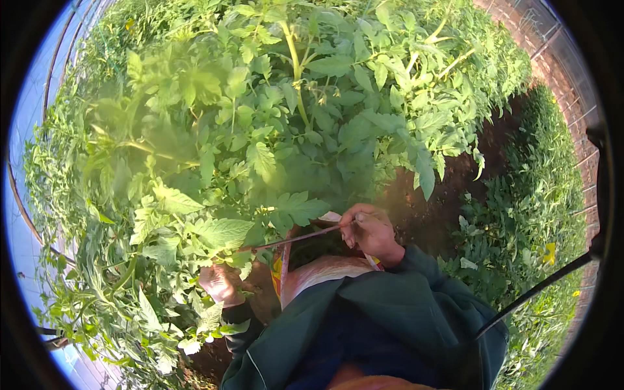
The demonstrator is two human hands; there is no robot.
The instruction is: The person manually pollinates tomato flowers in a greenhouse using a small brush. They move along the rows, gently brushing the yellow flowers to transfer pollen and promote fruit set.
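Note:
My right hand (pixel 374 233) pinches one end of a thin brownish-pink strip (pixel 292 240) between thumb and fingers, in front of my waist. Slanting down to the left, the strip looks taut and disappears among tomato leaves. My left hand (pixel 222 283) is low at the left, close to where the strip vanishes. Leaves cover part of its fingers, so its grip is hidden. Both hands are at the near side of a leafy tomato plant (pixel 295 58) with thick stems and small flowers. Between my forearms hangs an open whitish bag (pixel 326 273) with red and yellow on its side.
More tomato foliage (pixel 161 234) crowds the left side. Bare brown soil (pixel 424 209) runs between this row and another plant row (pixel 526 234) at the right. Clear plastic sheeting on curved poles (pixel 36 92) lines the left edge. A yellow piece (pixel 549 253) shows among the right-hand plants.

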